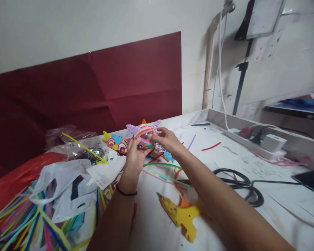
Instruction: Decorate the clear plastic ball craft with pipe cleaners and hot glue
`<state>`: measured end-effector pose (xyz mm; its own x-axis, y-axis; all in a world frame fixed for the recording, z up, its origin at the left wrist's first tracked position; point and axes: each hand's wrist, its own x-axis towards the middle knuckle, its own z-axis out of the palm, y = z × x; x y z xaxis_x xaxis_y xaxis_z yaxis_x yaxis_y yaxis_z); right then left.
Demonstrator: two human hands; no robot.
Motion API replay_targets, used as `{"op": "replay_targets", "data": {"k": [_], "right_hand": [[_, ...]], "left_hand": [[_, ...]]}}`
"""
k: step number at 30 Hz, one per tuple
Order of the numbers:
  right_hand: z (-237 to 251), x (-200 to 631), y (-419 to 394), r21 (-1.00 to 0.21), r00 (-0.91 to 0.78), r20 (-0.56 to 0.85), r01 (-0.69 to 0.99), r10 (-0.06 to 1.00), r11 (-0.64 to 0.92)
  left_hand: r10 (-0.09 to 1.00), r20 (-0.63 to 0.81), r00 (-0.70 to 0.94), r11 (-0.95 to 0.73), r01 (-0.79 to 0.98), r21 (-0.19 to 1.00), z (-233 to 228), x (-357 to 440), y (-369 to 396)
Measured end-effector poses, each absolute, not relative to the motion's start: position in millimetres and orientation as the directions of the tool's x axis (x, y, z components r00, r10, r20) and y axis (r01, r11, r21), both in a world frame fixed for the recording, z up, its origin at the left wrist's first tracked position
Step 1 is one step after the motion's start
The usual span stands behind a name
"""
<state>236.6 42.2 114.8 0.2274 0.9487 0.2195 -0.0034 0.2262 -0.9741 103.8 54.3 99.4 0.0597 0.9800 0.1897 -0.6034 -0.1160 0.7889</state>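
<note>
In the head view, a pipe-cleaner figure [139, 131] with two purple horns, an orange tip and pink, white and orange bands round a shiny middle is held up over the table. My left hand [136, 157] is closed on its lower left side. On its right side, the thumb and fingers of my right hand [169, 140] grip the edge by the shiny middle. Other colourful pipe-cleaner pieces [123, 145] lie behind my left hand. Below my right forearm rests a yellow glue gun [178, 213], its nozzle pointing up and left.
At left, many loose pipe cleaners [23, 223] lie beside a white plastic bag [54, 177] and a red bag [39, 167]. A black cable [253, 195] coils on the right, near a power strip [270, 153]. A red pipe cleaner [211, 146] lies beyond my right arm.
</note>
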Motion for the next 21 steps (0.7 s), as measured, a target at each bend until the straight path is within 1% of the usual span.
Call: {"op": "replay_targets", "data": {"k": [3,5,7,9,11,13,16,17,19,21], "right_hand": [[117,252,42,-0.959,0.207,0.282,0.100,0.937,0.267],[114,260,38,-0.930,0.132,0.328,0.219,0.936,0.295],[109,264,30,-0.888,-0.033,0.322,0.337,0.946,0.314],[102,264,21,-0.823,-0.226,0.269,0.450,0.936,0.345],[96,260,12,-0.733,-0.367,0.181,0.569,0.913,0.374],[93,253,3,-0.634,-0.439,0.064,0.675,0.896,0.377],[95,242,-11,-0.488,-0.454,-0.075,0.793,0.888,0.365],[97,238,-18,-0.431,-0.446,-0.087,0.823,0.891,0.370],[101,233,-34,-0.272,-0.434,-0.100,0.878,0.896,0.395],[101,233,-54,-0.167,-0.463,-0.150,0.883,0.874,0.439]], "left_hand": [[0.972,0.217,0.086,-0.124,-0.598,0.792,104,98,58],[0.969,0.230,0.084,-0.133,-0.607,0.784,107,93,61],[0.971,0.225,0.085,-0.128,-0.608,0.783,111,88,64],[0.972,0.221,0.084,-0.126,-0.607,0.785,114,82,67],[0.970,0.230,0.074,-0.139,-0.606,0.783,116,77,68],[0.968,0.242,0.067,-0.154,-0.603,0.783,118,74,68],[0.964,0.258,0.066,-0.170,-0.596,0.785,120,71,66],[0.962,0.265,0.067,-0.174,-0.597,0.783,120,70,66],[0.958,0.277,0.075,-0.178,-0.604,0.777,120,69,66],[0.958,0.275,0.085,-0.169,-0.609,0.775,119,68,66]]}}
